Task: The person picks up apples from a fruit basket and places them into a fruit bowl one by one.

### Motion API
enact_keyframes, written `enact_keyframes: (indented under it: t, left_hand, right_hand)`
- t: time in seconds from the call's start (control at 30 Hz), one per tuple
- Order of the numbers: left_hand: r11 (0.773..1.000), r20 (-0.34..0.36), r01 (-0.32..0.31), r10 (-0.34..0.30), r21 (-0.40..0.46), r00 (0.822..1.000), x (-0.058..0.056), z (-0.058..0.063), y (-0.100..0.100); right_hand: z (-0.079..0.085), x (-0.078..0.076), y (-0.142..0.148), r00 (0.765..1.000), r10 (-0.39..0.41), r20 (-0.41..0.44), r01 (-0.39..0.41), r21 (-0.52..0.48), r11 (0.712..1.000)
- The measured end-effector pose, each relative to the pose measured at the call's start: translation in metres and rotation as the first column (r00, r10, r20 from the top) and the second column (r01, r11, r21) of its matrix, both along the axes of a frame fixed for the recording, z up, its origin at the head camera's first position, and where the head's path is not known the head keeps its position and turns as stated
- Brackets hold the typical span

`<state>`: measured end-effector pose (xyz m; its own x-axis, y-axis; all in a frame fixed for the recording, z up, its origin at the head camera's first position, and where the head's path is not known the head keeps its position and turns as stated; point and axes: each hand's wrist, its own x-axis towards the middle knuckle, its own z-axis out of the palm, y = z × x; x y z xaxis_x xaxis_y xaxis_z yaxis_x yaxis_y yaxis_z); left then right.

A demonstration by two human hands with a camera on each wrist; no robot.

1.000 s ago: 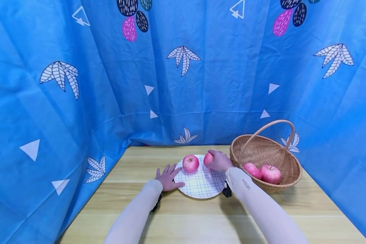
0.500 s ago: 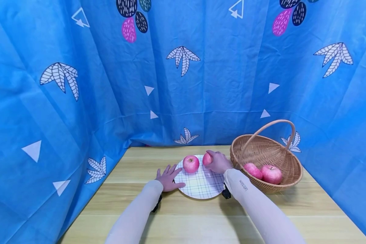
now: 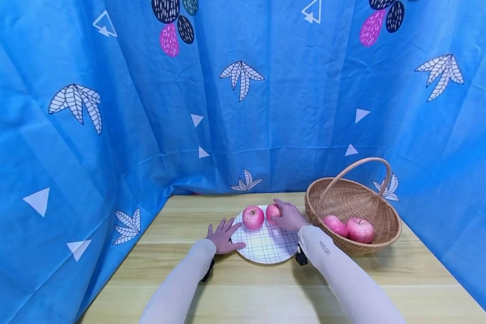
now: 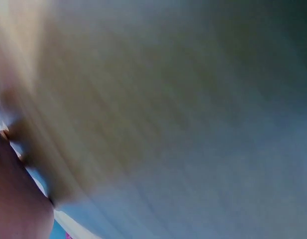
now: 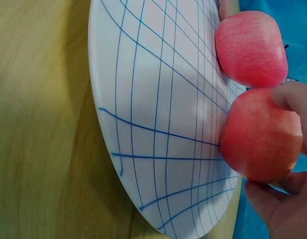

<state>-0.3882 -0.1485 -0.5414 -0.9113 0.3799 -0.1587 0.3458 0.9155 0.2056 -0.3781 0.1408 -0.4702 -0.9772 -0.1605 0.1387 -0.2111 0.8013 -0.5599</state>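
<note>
My left hand [image 3: 223, 238] lies with its fingers spread at the left rim of a round white plate [image 3: 267, 249] with a blue grid pattern. In the left wrist view only a blurred part of that hand [image 4: 16, 199] shows at the lower left. One red-pink apple [image 3: 253, 218] sits on the plate's far part. Just right of it, my right hand [image 3: 291, 218] holds a second apple [image 3: 273, 212] over the plate's far right part. In the right wrist view its fingers and thumb are bent around this apple [image 5: 260, 137], which stands close beside the first apple [image 5: 250, 49].
To the right stands a tilted wicker basket [image 3: 354, 193] with an arched handle, holding two apples [image 3: 359, 230]. Beneath everything is a light wooden table [image 3: 243, 297]. A blue patterned curtain [image 3: 243, 121] hangs behind and at both sides.
The right hand has shifted the second apple slightly left, closer to the first one, and more of that apple now shows. My left hand has stayed at the plate's rim.
</note>
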Motion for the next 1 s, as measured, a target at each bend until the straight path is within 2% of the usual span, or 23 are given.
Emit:
enact_keyframes:
  t: [0.27, 0.43, 0.57, 0.7, 0.83, 1.0]
  left_hand:
    - [1.0, -0.004, 0.02, -0.02, 0.018, 1.0, 0.0, 0.0, 0.0]
    - [0.999, -0.02, 0.037, -0.037, 0.019, 0.999, -0.001, -0.002, -0.001]
    - [0.999, -0.032, 0.047, -0.047, 0.001, 0.998, -0.003, -0.004, -0.001]
    - [0.999, -0.025, 0.051, -0.051, 0.003, 0.998, -0.002, -0.002, -0.001]
    - [0.999, -0.021, 0.045, -0.045, 0.004, 0.999, -0.001, 0.001, -0.002]
    - [0.999, -0.023, 0.037, -0.037, 0.008, 0.999, -0.002, -0.003, -0.002]
  right_hand:
    - [0.001, 0.004, -0.005, 0.999, 0.022, -0.039, -0.023, -0.039, 0.999]
    - [-0.004, 0.003, -0.005, 0.998, 0.02, -0.059, -0.021, -0.018, 1.0]
    - [-0.011, 0.0, -0.003, 0.999, 0.014, -0.047, -0.015, -0.006, 1.0]
    - [-0.015, -0.004, -0.002, 0.999, 0.012, -0.035, -0.013, -0.015, 1.0]
    - [-0.017, -0.005, -0.003, 0.999, 0.014, -0.042, -0.015, -0.021, 1.0]
    - [-0.017, -0.004, -0.003, 1.0, 0.001, -0.031, -0.002, -0.023, 1.0]
